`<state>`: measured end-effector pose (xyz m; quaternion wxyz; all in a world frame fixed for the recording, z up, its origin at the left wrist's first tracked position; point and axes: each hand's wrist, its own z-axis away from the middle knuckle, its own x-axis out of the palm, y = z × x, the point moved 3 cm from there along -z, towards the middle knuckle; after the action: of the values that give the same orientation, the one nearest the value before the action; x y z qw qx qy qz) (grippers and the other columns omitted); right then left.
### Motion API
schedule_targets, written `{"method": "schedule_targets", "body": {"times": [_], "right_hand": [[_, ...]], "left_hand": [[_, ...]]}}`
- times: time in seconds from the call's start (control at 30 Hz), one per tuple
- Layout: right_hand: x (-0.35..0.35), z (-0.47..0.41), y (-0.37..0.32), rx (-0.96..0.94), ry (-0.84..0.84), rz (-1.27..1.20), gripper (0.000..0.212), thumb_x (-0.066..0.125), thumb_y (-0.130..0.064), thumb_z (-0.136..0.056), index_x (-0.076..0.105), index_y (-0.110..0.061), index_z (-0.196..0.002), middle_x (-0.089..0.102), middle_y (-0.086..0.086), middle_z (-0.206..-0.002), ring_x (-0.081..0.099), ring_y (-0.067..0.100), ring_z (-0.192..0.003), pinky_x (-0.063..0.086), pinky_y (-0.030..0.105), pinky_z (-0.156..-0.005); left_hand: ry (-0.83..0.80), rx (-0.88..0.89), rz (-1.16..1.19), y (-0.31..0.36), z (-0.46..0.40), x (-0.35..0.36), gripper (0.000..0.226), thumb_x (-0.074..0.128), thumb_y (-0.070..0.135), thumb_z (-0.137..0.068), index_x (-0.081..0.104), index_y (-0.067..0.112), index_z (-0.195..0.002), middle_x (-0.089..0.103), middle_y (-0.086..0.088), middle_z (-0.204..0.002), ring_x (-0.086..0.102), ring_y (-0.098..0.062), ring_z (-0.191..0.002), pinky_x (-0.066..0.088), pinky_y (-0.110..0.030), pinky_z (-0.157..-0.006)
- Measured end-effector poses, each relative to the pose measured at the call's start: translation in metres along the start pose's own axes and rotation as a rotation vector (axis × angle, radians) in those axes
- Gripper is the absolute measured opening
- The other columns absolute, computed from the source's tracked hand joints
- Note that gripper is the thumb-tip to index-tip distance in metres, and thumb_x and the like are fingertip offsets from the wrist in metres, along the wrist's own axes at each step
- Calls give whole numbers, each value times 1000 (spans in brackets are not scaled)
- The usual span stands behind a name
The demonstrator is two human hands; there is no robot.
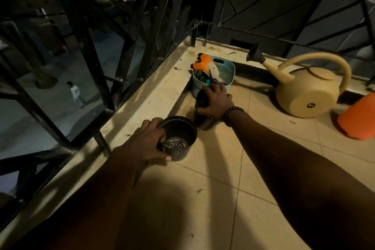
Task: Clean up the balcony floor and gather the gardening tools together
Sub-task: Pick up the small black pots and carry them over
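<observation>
Currently mid-gather, near the left ledge [154, 95] of the balcony. Left hand [142, 144] wrapped round a small black pot [178, 138], fingers [151, 126] curled over its rim and thumb under the wall; pot tipped with mouth toward camera, slotted drain base visible inside, apparently empty. Tilt likely for carrying or checking contents. Right hand [215, 103] clamped on a second dark object [202, 98], probably another pot, just beside the teal basket [227, 71]; shape too shadowed to confirm. Basket parked in far corner by the railing, already holding orange-and-white gloves [207, 65] and small items: evidently the collection point. Beige watering can [310, 89] lying at right, spout toward the basket; orange pot [359, 117] at right edge, well apart. Scattered leaf debris [199, 190] on tiled floor [274, 168], not yet swept. Judgement: tool gathering partly done, floor cleaning outstanding.
</observation>
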<state>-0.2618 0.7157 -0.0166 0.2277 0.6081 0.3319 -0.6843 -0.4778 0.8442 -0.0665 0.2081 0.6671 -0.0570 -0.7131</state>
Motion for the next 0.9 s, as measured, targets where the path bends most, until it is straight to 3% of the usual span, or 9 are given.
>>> {"method": "schedule_targets", "body": {"times": [0.17, 0.3, 0.47, 0.57, 0.63, 0.73, 0.9], "right_hand": [[23, -7, -7, -21, -82, 72, 95, 65, -59, -82, 16, -23, -155, 13, 8, -161, 13, 34, -146, 19, 58, -115], [42, -9, -5, -32, -164, 147, 89, 59, -60, -87, 12, -28, -156, 7, 6, -164, 8, 31, -149, 10, 62, -116], [39, -2, 5, 7, -137, 96, 97, 62, -70, -78, 17, -31, -154, 11, 8, -162, 9, 34, -147, 12, 60, -116], [42, 8, 19, 62, -140, 97, 105, 68, -72, -70, 15, -33, -153, 5, 11, -161, 6, 37, -146, 15, 60, -115], [45, 12, 31, 137, -157, 31, 112, 75, -63, -70, 8, -31, -155, 2, 15, -160, 12, 39, -145, 22, 59, -114], [50, 12, 40, 212, -156, -253, 114, 82, -37, -74, 3, -22, -156, 21, 18, -156, 36, 36, -137, 40, 48, -109], [56, 6, 28, 252, -90, -343, 118, 79, -24, -78, -11, -16, -154, 31, 19, -152, 47, 33, -129, 44, 45, -106]], "left_hand": [[40, 5, 46, 3, -1, -3, 42, 83, 49, -70, 56, 20, -85, 36, 7, -132, 32, -12, -119, 40, -32, -89], [40, -1, 66, 2, 0, -3, 46, 83, 50, -69, 53, 20, -87, 35, 7, -121, 35, -13, -113, 42, -31, -81], [20, -6, 72, -3, 1, -4, 49, 83, 55, -64, 53, 21, -82, 33, 8, -113, 33, -12, -109, 39, -29, -76], [-4, -13, 81, -4, 0, -4, 50, 84, 58, -61, 54, 22, -79, 32, 9, -109, 31, -11, -108, 42, -30, -81], [-39, -12, 70, -4, -1, -3, 50, 83, 61, -59, 49, 28, -75, 30, 10, -113, 29, -11, -112, 42, -32, -87], [-114, -28, 80, -3, 1, 0, 57, 79, 69, -53, 42, 33, -77, 30, 8, -123, 31, -12, -118, 45, -38, -95], [-114, -40, 126, -2, -1, -1, 75, 81, 70, -49, 38, 36, -100, 35, 10, -121, 42, -14, -116, 49, -41, -93]]}}
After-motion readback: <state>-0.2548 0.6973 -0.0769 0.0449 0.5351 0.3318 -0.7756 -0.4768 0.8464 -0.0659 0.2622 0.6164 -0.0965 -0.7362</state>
